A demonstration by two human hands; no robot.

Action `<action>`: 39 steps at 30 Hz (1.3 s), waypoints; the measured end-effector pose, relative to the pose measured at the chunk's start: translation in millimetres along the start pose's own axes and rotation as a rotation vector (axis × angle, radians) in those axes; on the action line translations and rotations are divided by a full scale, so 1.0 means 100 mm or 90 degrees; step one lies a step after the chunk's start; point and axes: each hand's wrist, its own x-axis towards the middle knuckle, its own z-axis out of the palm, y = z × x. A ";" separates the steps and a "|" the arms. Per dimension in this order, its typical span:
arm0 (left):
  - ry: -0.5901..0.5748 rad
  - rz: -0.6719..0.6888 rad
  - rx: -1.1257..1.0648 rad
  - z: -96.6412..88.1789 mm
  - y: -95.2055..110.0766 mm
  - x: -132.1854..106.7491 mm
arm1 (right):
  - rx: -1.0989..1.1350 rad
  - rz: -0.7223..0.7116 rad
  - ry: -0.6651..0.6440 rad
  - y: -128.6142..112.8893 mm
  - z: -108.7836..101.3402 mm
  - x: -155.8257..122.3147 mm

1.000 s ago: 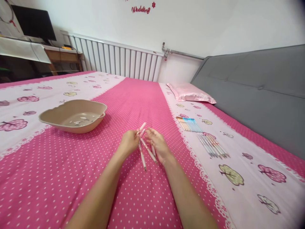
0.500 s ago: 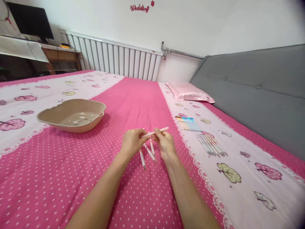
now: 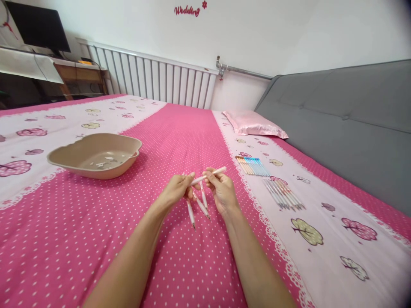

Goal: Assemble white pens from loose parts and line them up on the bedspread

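Between my two hands a pale pink pen (image 3: 198,180) is held slanting up to the right, over the bed. My left hand (image 3: 177,188) pinches its lower left end between thumb and fingers. My right hand (image 3: 222,188) grips it closer to the upper right end, which sticks out past the fingers. Below the hands three more pale pens lie on the pink dotted bedspread, among them a left pen (image 3: 191,214), a middle pen (image 3: 202,208) and a right pen (image 3: 204,196). Their upper ends are partly hidden by my fingers.
A beige basin (image 3: 96,171) with several small white pieces inside stands on the left. On the right lie a row of blue and orange pens (image 3: 252,166) and a row of grey and pinkish pens (image 3: 283,194). Behind them are a pink pillow (image 3: 253,123) and a grey headboard (image 3: 340,102).
My left hand has shifted slightly left and turned, its thumb now lying along the pen's end. The pen tilts a little more steeply. My right hand keeps its grip.
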 end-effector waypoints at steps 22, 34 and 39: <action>0.245 0.064 0.281 -0.04 0.00 0.03 | 0.099 0.028 0.105 -0.02 -0.03 0.01; 0.168 0.172 0.294 0.00 0.00 0.04 | 0.088 0.027 0.108 -0.03 -0.03 0.02; 0.179 0.059 0.257 -0.02 0.02 0.00 | 0.083 0.028 0.104 -0.03 -0.04 0.02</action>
